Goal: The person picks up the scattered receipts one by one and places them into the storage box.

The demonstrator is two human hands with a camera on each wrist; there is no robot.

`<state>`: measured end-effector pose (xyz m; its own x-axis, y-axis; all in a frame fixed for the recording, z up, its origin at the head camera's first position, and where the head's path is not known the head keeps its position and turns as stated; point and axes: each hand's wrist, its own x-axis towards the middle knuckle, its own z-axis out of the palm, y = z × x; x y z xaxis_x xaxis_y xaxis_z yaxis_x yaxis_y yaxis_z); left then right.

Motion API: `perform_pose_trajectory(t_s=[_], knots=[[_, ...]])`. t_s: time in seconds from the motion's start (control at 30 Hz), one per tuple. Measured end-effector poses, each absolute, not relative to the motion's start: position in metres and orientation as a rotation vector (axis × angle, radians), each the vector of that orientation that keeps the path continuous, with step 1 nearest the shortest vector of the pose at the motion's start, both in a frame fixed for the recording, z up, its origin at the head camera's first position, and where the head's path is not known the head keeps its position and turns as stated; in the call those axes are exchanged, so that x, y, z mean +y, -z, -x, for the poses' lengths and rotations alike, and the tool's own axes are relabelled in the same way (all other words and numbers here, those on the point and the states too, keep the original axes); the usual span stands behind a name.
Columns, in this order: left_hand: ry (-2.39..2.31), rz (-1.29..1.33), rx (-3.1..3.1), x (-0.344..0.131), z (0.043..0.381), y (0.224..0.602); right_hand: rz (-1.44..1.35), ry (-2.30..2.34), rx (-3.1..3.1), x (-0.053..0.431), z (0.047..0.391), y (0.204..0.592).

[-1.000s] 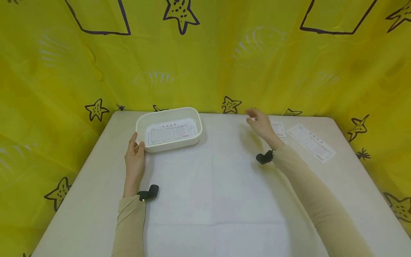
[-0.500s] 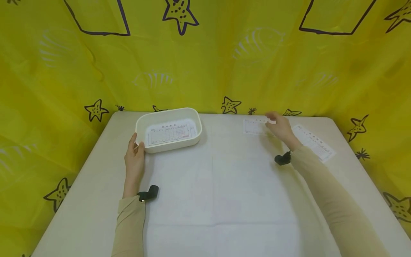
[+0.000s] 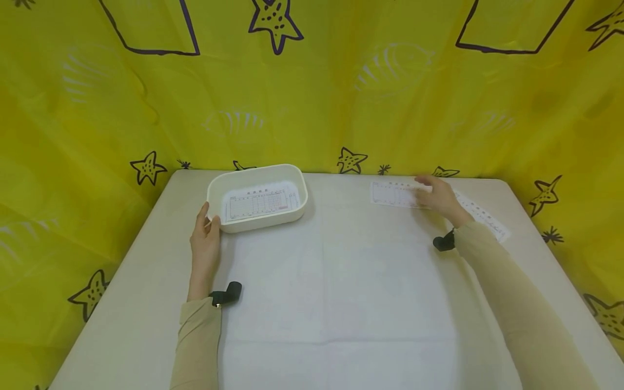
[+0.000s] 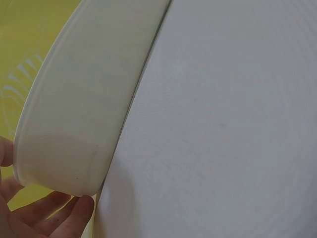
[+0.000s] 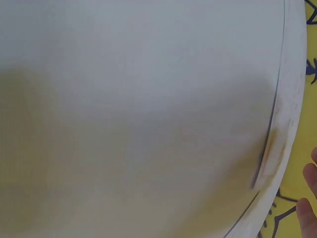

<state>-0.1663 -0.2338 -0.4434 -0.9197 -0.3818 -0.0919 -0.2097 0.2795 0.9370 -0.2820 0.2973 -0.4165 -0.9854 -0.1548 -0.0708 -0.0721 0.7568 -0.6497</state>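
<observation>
My left hand [image 3: 205,249] holds the left end of a white plastic basin [image 3: 263,218], thumb at the front corner and fingers along the outer side. In the left wrist view, fingertips [image 4: 81,213] lie against the basin wall [image 4: 84,99]. A printed paper slip [image 3: 287,199] lies flat inside the basin. Toward the back right, my right hand [image 3: 444,201] hovers with loosely bent fingers over the right end of a second slip [image 3: 392,195], covering that part. A third slip [image 3: 480,214] lies slanted beside it, partly hidden by the hand and wrist.
A white cloth-covered table [image 3: 322,292] spreads below both arms. Close behind its back edge hangs a yellow curtain [image 3: 317,97] with starfish and fish drawings. Each wrist carries a small black camera, such as the left wrist's camera [image 3: 229,293].
My right hand has moved right along the second slip, uncovering its left part and covering more of the third. The left hand and the basin have stayed in place.
</observation>
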Motion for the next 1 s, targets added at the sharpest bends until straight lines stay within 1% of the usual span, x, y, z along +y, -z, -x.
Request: perform_pose_trajectory(t_s=[0.17,0.4,1.0], knots=[[1.718,-0.556,-2.384,-0.233,0.167,0.444,0.135,1.029,2.811,0.31,0.285,0.423],[1.706,-0.558,-2.387,-0.233,0.167,0.444,0.071,1.007,2.808,0.316,0.284,0.43],[1.678,-0.557,-2.393,-0.232,0.166,0.443,0.106,0.877,2.781,0.322,0.284,0.44]])
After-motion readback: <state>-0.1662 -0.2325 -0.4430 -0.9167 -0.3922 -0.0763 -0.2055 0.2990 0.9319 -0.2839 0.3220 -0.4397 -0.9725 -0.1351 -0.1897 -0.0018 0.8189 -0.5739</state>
